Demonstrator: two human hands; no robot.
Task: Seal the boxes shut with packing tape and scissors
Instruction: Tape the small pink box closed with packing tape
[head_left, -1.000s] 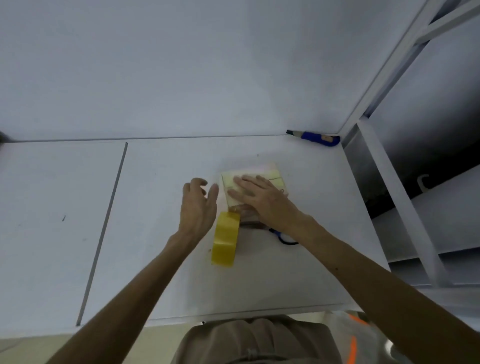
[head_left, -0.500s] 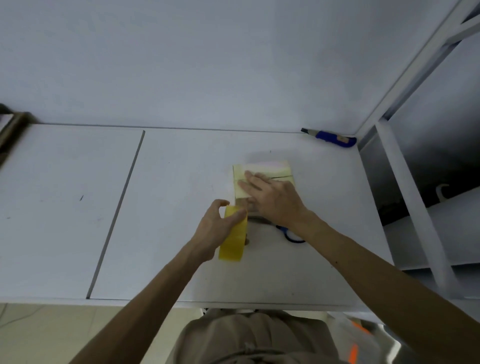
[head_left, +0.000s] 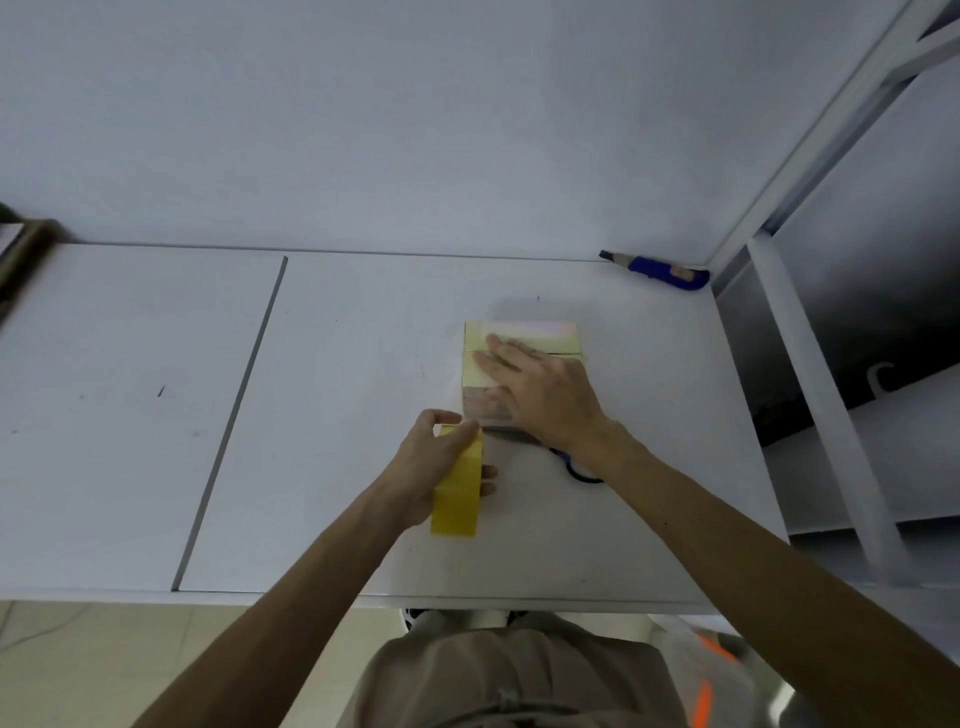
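Sitting on the white table (head_left: 363, 519) right of its middle, the small box (head_left: 519, 338) lies under the right hand (head_left: 545, 395), whose straight fingers press flat on its lid. Just beside its near left corner, the left hand (head_left: 426, 467) grips the yellow tape roll (head_left: 460, 493), fingers curled round it. Blue scissors (head_left: 579, 470) peek out beneath the right wrist; a blue knife (head_left: 660, 270) lies at the far corner.

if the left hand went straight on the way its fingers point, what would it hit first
Most likely the box. The left hand, gripping the tape, points at the box's near left corner, which looks just ahead, though depth is hard to judge.
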